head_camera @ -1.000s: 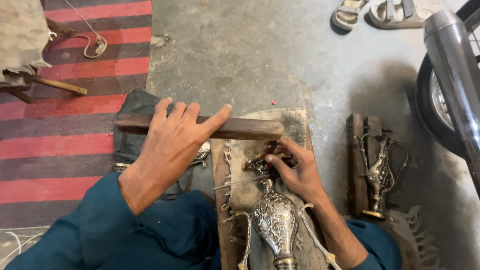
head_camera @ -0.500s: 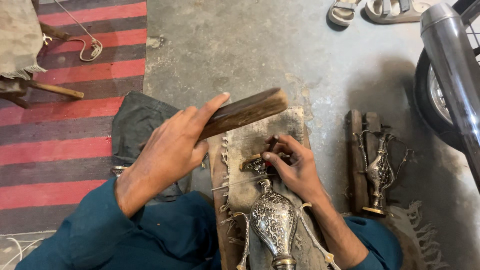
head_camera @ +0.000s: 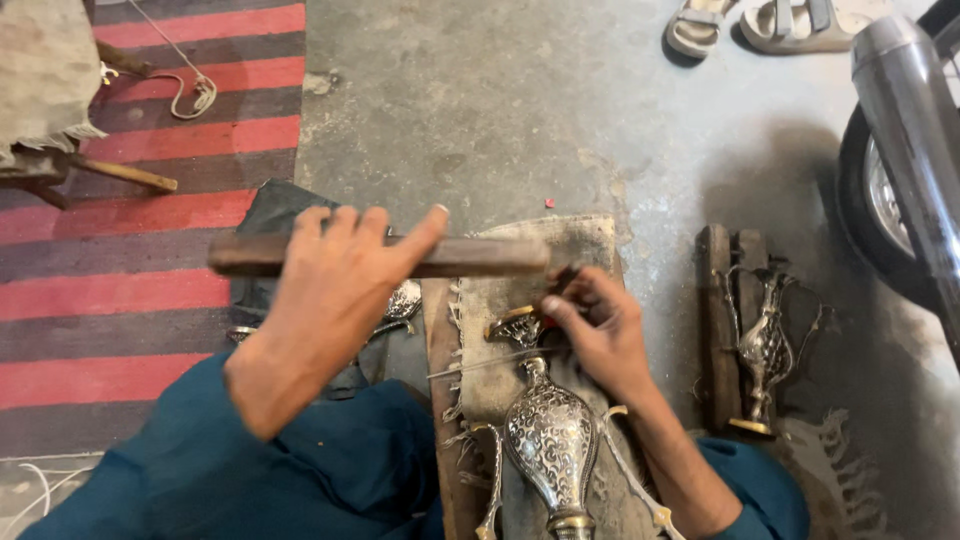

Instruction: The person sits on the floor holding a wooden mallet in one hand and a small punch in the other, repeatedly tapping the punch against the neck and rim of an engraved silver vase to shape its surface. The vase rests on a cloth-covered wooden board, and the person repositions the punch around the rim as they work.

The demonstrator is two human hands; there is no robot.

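- Now, in the head view, we see our left hand in the middle of the frame, wrapped tight around a long dark wooden stick. The stick lies flat across the frame, up above the work.
- Our right hand is just right of the middle. Its fingers pinch shut on a small thin tool by the top of a shiny metal vase. We cannot tell what kind of tool it is.
- The vase lies on its side at the bottom middle, on a worn cloth pad over a wooden board. Its neck points up the frame.
- We think the vase is hard and a bit heavy, but its bumpy pattern and thin side handles could bend or dent. The fat belly looks like the safest place to hold it.
- The stick looks stiff and solid, easy to grip at one end.
- On the right, a second vase rests on a wooden block. A motorbike wheel sits at the far right, sandals at the top, and a red striped rug on the left.
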